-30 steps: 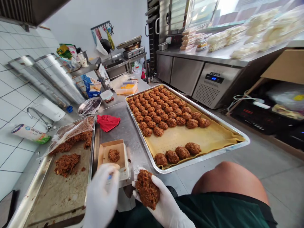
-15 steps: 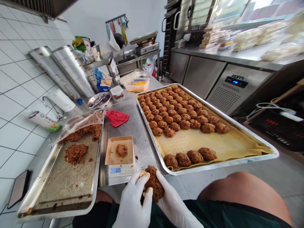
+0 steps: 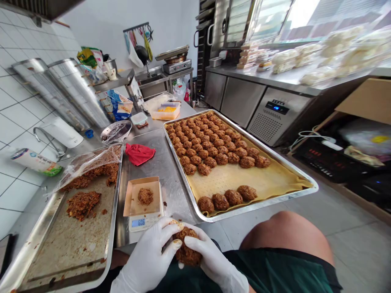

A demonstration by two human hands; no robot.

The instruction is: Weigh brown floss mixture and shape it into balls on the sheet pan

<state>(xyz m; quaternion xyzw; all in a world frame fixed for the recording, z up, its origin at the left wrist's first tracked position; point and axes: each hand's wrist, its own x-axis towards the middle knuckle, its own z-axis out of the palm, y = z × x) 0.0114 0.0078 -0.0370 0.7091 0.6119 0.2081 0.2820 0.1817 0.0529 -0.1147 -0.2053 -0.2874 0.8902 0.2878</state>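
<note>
Both gloved hands now close around the brown, crumbly lump of mixture (image 3: pixel 186 249), low in the view just in front of the person's lap. A second ago only the right hand (image 3: pixel 214 264) carried it, while the left hand (image 3: pixel 149 260) was by the digital scale (image 3: pixel 143 221); half a second ago the left came across to meet it. Now the fingers of both hands curl snugly over the lump, cupping and pressing it from either side, which reads as shaping a weighed portion. A small bit of mixture remains in the paper tray (image 3: pixel 134 199) on the scale. Shaped balls sit in rows on the lined baking tray (image 3: pixel 305 185), and loose mixture lies in the steel tray (image 3: pixel 114 203) to the left.
</note>
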